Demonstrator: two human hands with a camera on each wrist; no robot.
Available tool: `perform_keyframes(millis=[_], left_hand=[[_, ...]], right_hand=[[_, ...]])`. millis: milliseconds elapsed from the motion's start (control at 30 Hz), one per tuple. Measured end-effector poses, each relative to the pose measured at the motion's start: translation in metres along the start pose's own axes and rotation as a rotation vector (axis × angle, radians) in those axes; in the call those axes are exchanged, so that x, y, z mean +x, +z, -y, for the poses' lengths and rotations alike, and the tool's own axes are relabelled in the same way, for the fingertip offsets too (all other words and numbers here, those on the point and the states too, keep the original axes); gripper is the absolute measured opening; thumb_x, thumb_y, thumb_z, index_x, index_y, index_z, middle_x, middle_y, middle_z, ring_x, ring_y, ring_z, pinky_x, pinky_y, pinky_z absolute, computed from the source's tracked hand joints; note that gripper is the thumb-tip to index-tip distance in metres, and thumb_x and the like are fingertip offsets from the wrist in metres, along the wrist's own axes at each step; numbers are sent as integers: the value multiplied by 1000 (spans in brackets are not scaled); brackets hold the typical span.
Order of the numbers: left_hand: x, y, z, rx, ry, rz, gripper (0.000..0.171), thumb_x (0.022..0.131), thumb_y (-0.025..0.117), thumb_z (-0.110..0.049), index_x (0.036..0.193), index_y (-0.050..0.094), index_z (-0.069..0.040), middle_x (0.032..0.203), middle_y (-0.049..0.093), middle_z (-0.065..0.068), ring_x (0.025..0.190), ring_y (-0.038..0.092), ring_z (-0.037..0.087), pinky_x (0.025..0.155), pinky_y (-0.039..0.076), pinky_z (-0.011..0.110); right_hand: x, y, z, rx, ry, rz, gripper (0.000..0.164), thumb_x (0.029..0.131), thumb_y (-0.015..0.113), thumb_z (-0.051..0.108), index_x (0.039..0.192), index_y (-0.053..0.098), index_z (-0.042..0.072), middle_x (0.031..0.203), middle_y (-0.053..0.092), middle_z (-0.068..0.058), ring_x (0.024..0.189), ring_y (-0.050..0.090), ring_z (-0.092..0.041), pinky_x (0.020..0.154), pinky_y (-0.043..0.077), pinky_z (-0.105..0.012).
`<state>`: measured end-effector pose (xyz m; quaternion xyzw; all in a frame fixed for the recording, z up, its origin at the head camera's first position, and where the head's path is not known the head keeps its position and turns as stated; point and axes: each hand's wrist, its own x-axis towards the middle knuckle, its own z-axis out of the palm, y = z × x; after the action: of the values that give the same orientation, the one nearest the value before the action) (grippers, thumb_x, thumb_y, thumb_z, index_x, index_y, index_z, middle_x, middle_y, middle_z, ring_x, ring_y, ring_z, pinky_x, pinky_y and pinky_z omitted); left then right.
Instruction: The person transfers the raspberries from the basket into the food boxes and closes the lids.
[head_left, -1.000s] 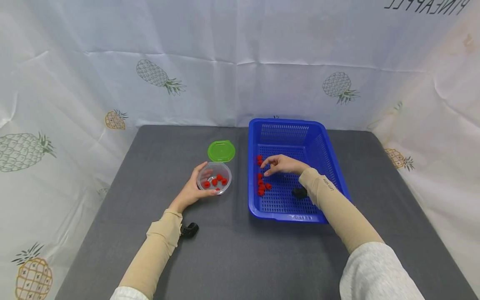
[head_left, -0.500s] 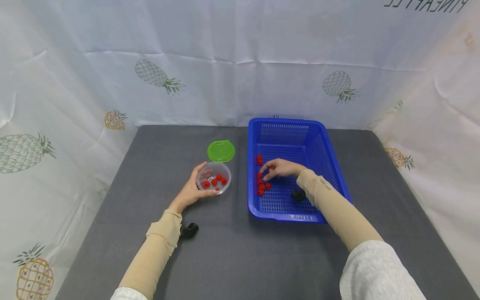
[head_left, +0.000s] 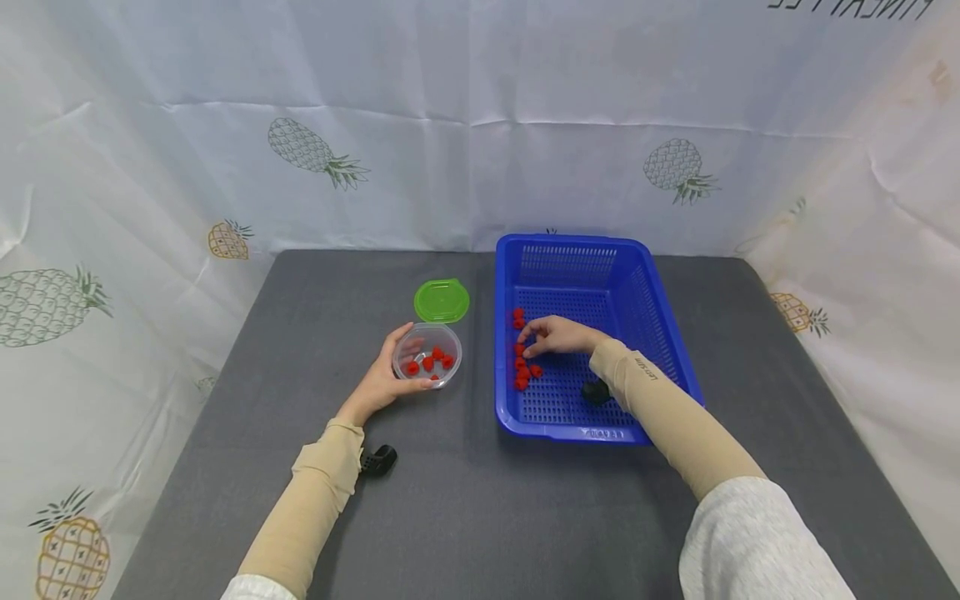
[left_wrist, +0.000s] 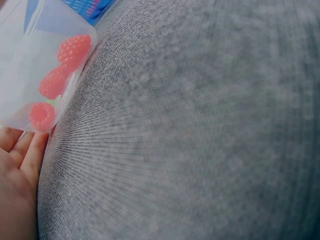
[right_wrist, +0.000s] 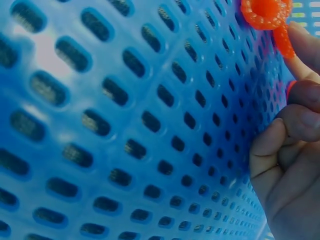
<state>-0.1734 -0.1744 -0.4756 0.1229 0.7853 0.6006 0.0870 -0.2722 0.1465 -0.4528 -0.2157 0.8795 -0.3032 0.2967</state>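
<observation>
My left hand [head_left: 381, 385] grips a clear plastic container [head_left: 430, 337] from its left side, fingers behind and thumb in front. Several red raspberries [head_left: 413, 367] lie at the container's bottom; in the left wrist view a few raspberries [left_wrist: 52, 81] show through its wall. Inside the blue basket [head_left: 570, 435], my right hand [head_left: 564, 335] pinches a raspberry [head_left: 520, 349] between thumb and index finger, by the basket's left wall. The right wrist view has a raspberry [right_wrist: 284, 42] at those fingertips, the other fingers curled in. More raspberries [head_left: 521, 383] line that side of the basket.
A green lid [head_left: 442, 301] lies flat just behind the container. Black wrist cameras sit under both forearms, the right one [head_left: 596, 392] inside the basket and the left one [head_left: 380, 460] over the dark grey table [head_left: 480, 517]. A pineapple-print curtain [head_left: 480, 175] closes off the back.
My right hand has moved slightly toward me along the basket's left side, and its thumb and index finger have come together on a raspberry. The left hand and container stay put.
</observation>
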Motion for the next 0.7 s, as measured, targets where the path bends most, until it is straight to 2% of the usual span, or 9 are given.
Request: perform_keyframes(millis=[233,700], left_hand=[[-1,1,0,-23,1,-2,92,69,73,-10,139,14,-19,136,35,20,125,33,35,102,27,50],[-1,0,0,-9,-15,0,93,69,74,-14,139,14,-21,137,34,17,126,33,33,104,24,50]], right_hand=[[3,1,-1,-72,-30,-19,27,78,64,30,102,61,19,63,38,3,59,33,-12,58,29,-25],[5,4,-4,-108,-62,-47,24,79,63,32,99,62,21,61,39,4,56,36,-11,56,31,-24]])
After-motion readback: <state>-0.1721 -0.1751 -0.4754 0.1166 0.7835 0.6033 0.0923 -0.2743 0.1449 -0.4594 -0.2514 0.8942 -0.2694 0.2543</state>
